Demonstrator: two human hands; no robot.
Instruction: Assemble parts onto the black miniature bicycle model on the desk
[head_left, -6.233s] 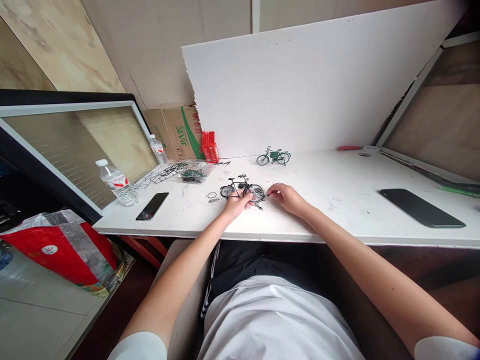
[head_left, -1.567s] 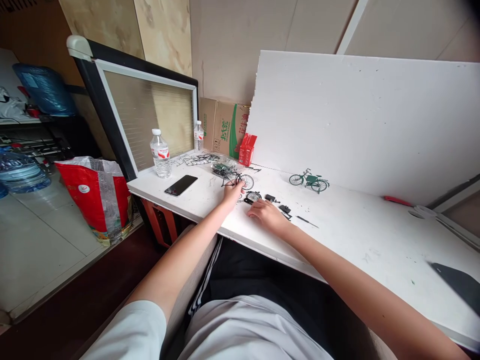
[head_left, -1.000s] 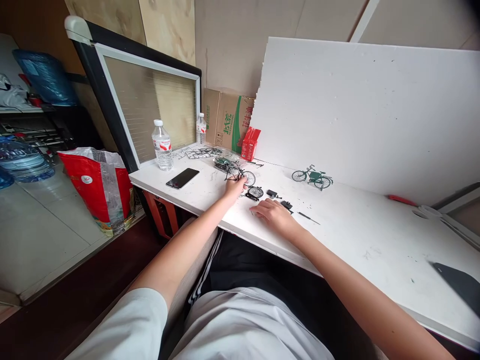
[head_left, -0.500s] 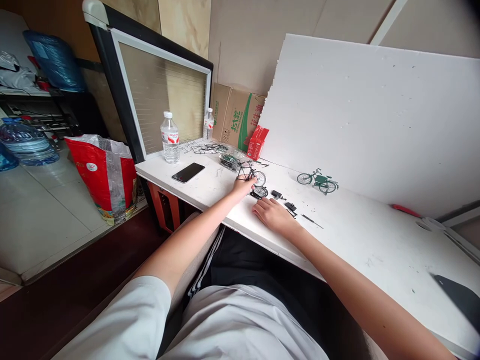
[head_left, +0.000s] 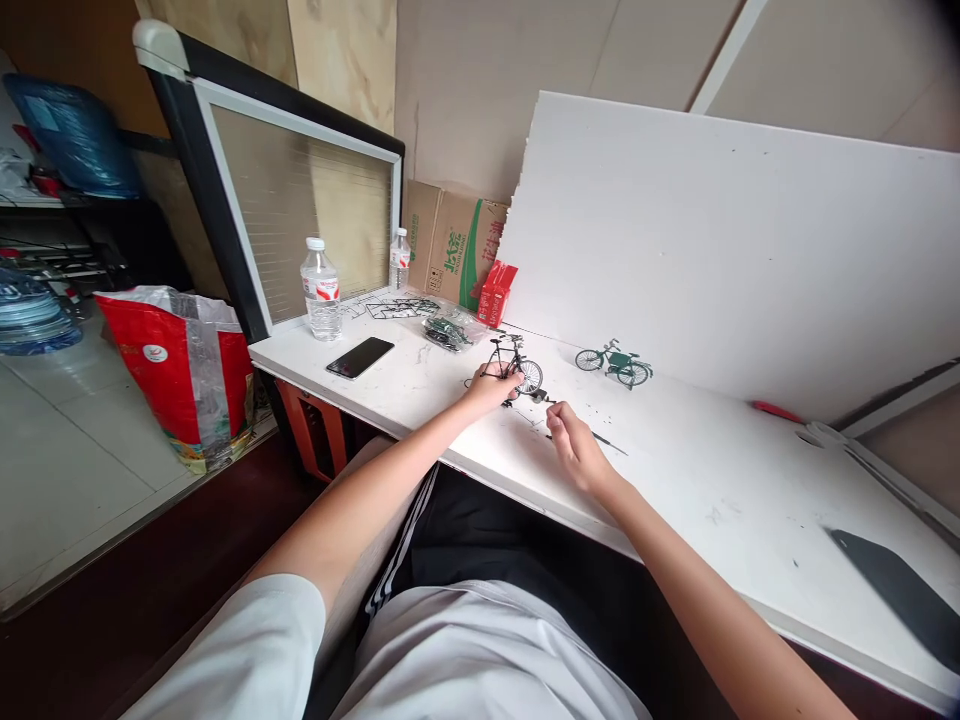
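A small black model bicycle (head_left: 529,376) is gripped by my left hand (head_left: 491,390), which has its fingers closed round the lower frame. My right hand (head_left: 570,440) is closed just above the white table, to the right of the bicycle; what it pinches, if anything, is too small to make out. Little black parts (head_left: 539,396) lie between the two hands, partly hidden. A thin dark tool (head_left: 609,443) rests beyond my right hand. Farther back stands a green model bicycle (head_left: 615,364).
On the table (head_left: 697,480), a phone (head_left: 361,357), a water bottle (head_left: 322,295), a bag of parts (head_left: 450,328) and black part frames (head_left: 401,307) lie or stand to the left. A red box (head_left: 496,293) stands behind; a dark flat object (head_left: 900,590) is at right.
My right hand has lifted from the tabletop and moved right, its fingers closed. My left hand still holds the black bicycle. The whole view has shifted slightly.
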